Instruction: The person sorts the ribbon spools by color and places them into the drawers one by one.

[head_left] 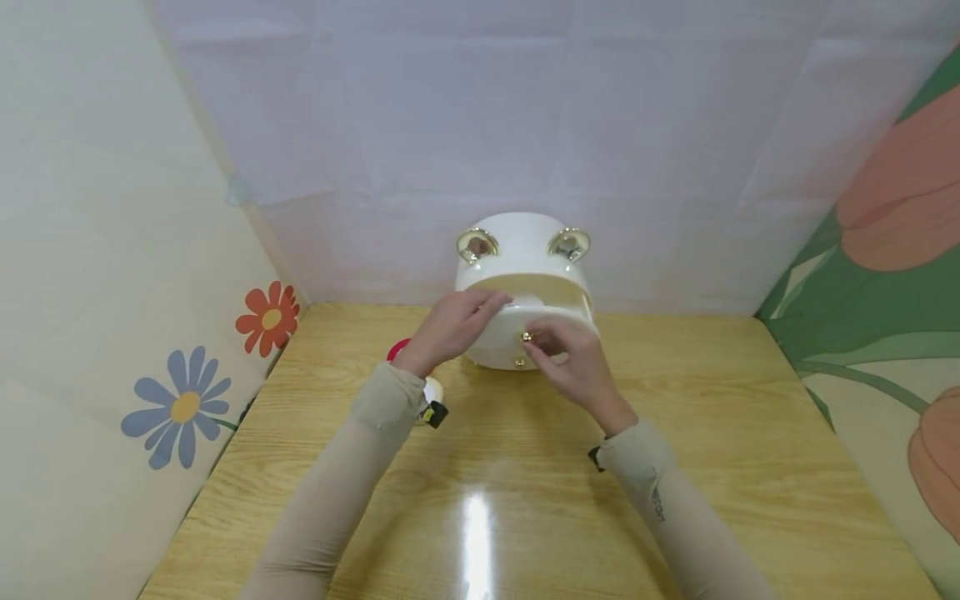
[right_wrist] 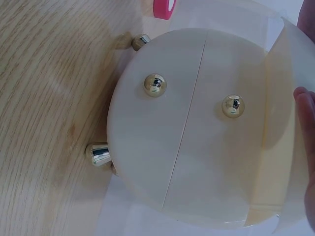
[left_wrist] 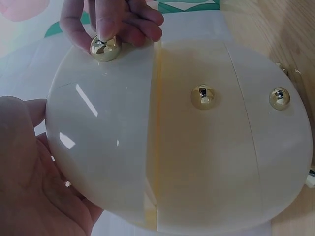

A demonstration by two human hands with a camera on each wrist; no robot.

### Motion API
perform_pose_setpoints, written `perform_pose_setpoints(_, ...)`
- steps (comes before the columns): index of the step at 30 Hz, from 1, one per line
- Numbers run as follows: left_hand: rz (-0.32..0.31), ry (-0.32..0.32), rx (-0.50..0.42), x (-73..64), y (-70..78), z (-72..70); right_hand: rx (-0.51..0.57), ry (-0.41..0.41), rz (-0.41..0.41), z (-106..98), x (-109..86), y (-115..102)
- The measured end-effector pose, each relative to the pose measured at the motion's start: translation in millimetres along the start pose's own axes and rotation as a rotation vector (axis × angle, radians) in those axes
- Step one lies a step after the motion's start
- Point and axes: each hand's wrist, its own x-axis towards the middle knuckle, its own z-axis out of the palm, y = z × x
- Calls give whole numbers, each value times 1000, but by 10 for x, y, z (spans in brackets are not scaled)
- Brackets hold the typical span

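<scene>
A white, rounded drawer box [head_left: 517, 235] with two gold ears [head_left: 477, 245] stands on the table by the back wall. Its top drawer [left_wrist: 106, 132] is pulled out, leaving a gap behind the front. My right hand [head_left: 573, 362] pinches the gold ball knob [left_wrist: 105, 51] of that drawer between thumb and fingers. Over the drawer front's upper left edge lies my left hand [head_left: 453, 321], its fingers loosely extended and its thumb at the rim. The two lower drawers, with gold knobs [right_wrist: 155, 85], sit flush.
A pink-red ring-shaped thing [right_wrist: 163, 9] lies left of the box, partly hidden by the left wrist in the head view. Gold feet [right_wrist: 100, 154] hold the box above the wooden table [head_left: 675, 517]. Flower-patterned panels [head_left: 186, 408] flank both sides.
</scene>
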Motion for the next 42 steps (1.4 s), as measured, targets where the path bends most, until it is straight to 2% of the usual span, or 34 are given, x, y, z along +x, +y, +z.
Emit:
perform_pose_setpoints(8,4,9,1,-25,3,-10,6,5,-27,8,4,16)
perform_pose_setpoints(11,23,41,2,-28,-3,-33,9,1,-26,5,6,16)
perform_pose_setpoints(14,78,116,18,-21,-16,-66,12,2,-28,2,8,13)
perform_pose_setpoints(19,173,311,26,-8,-50,-120,23,9,-30,8,3,23)
perform_pose_setpoints(22,180,411,16,10,-99,-145,23,8,-16,10,0,22)
perform_pose_setpoints(25,161,461,14,36,-160,-168,10,5,2,9,-5,19)
perform_pose_setpoints(28,129,458,6,58,-215,-187,1,5,4,9,-10,14)
perform_pose_setpoints(34,55,390,-58,109,-319,-191,-10,8,-2,15,-10,20)
perform_pose_setpoints(38,30,372,-118,126,-365,-191,-6,8,3,15,-11,20)
perform_pose_setpoints(42,5,319,-132,137,-407,-171,-1,9,4,11,-9,16)
